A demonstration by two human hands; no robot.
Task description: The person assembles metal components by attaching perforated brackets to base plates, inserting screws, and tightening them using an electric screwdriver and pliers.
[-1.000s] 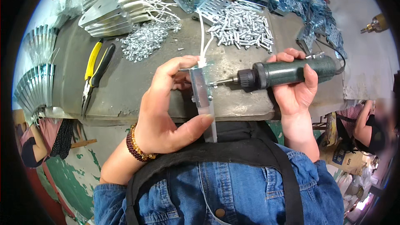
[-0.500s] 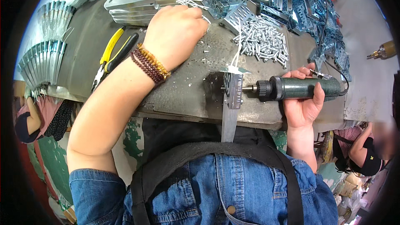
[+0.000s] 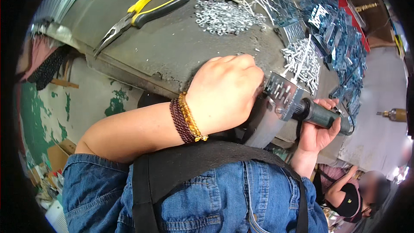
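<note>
A grey metal workbench point(image 3: 172, 47) fills the upper middle of the frame, its worn front edge running from upper left down toward the right. The left hand point(image 3: 224, 92), wrist ringed with dark red and amber bead bracelets point(image 3: 187, 118), sits at centre frame with its fingers curled closed at the bench edge, knuckles up; what they pinch is hidden under the hand, though they press right against the near end of a slotted metal bracket point(image 3: 282, 97). That bracket lies just right of the left hand, a long pale strip whose long axis slants from the upper right, by the bench, down toward the lower left and the person's body. The right hand point(image 3: 317, 131), lower right of centre, is wrapped around a dark green power screwdriver point(image 3: 323, 118), palm up, fingers clamped on the barrel; the tool's long axis runs roughly level, its nose touching the bracket's perforated face from the right. So the bracket sits between the two hands, the left one nearer and against it, the right one reaching it only through the tool. Farther up the bench are a heap of blue-tinted metal brackets point(image 3: 340, 39) at upper right, a pile of screws point(image 3: 304, 62) just above the bracket, a scatter of small nuts point(image 3: 226, 17) at upper centre, and yellow-handled pliers point(image 3: 142, 13) at upper left.
</note>
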